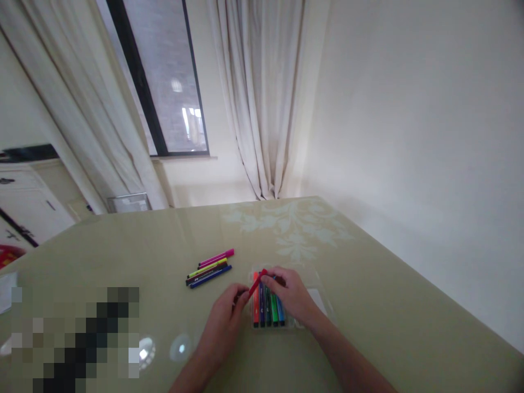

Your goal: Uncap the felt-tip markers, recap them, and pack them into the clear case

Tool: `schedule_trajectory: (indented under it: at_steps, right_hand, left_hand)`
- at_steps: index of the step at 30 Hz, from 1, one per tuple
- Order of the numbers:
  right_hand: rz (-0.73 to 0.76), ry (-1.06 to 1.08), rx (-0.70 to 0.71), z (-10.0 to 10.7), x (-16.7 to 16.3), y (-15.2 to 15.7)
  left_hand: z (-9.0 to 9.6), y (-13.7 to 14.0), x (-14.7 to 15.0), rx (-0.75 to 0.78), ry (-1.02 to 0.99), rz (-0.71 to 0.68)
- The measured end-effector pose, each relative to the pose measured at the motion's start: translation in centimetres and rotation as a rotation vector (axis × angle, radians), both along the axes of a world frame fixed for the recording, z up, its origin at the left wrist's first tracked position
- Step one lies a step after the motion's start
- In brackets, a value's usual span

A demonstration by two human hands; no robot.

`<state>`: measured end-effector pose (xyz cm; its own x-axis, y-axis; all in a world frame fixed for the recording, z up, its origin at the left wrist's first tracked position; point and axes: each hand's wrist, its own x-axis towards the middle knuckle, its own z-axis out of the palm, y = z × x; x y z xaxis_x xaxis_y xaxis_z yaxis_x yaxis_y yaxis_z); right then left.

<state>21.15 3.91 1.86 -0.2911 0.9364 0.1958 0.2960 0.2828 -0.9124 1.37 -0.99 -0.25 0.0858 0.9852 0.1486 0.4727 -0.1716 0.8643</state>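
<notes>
A red marker [256,284] is held between my two hands, tilted above the left side of a clear plastic case [291,326]. My left hand [227,311] pinches its lower end, and my right hand [291,292] grips the upper end between thumb and fingers. Inside the case several markers lie side by side, among them an orange marker [256,308], a green marker [274,312] and a blue marker [280,313]. My right hand covers part of the case and the markers' far ends.
Left of the case lie loose markers on the table [155,245]: a pink marker [216,258], a yellow marker [207,268], a dark one and a blue marker [210,277]. A wall [429,164] borders the table's right side; curtains [262,98] hang behind.
</notes>
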Motion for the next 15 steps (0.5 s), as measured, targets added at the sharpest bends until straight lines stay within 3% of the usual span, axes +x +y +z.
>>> schedule_trajectory:
  at_steps: [8,11,15]
  right_hand:
    - [0.001,0.332,-0.241,-0.6,-0.8,0.1]
    - [-0.062,0.398,-0.306,-0.7,-0.6,0.4]
    - [-0.17,0.387,-0.251,-0.4,0.6,1.3]
  left_hand:
    - [-0.2,-0.9,1.4,-0.08,-0.138,-0.077]
    - [-0.3,-1.1,2.0,0.018,-0.103,-0.092]
    - [-0.2,-1.7,2.6,0.163,0.003,-0.101]
